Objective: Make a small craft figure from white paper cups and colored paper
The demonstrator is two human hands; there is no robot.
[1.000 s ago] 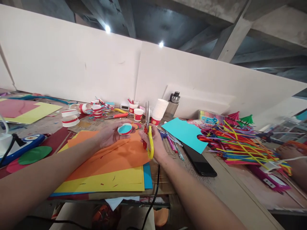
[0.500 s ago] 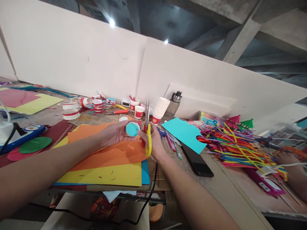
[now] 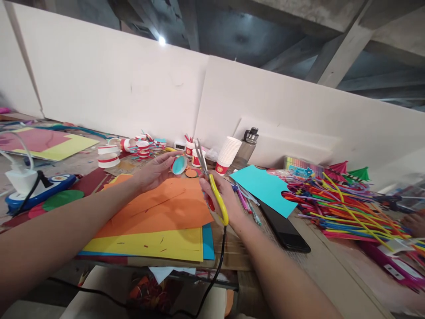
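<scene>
My left hand (image 3: 156, 172) grips a small round white paper-cup piece (image 3: 179, 165) with a turquoise face, its flat side turned toward me and tilted. In my right hand (image 3: 229, 198) is a pair of scissors (image 3: 219, 199) with yellow and red handles, blades pointing up and slightly parted. The blades stand right of the cup piece, apart from it. Below both hands lie orange paper (image 3: 166, 204) and yellow paper (image 3: 149, 246). Small orange discs (image 3: 191, 173) rest on the table between the hands.
Behind stand stacked paper cups (image 3: 229, 149) and a bottle (image 3: 249, 146). Turquoise paper (image 3: 264, 188) partly covers a black phone (image 3: 288, 232). Pipe cleaners (image 3: 345, 212) heap at right, near another person's hand (image 3: 415, 223). Decorated cup pieces (image 3: 142, 150) and a power strip (image 3: 40, 191) are leftward.
The scissors have moved away to the right of the cup piece and tilted left at the tips. My left hand has raised and turned the cup piece. The view has shifted slightly.
</scene>
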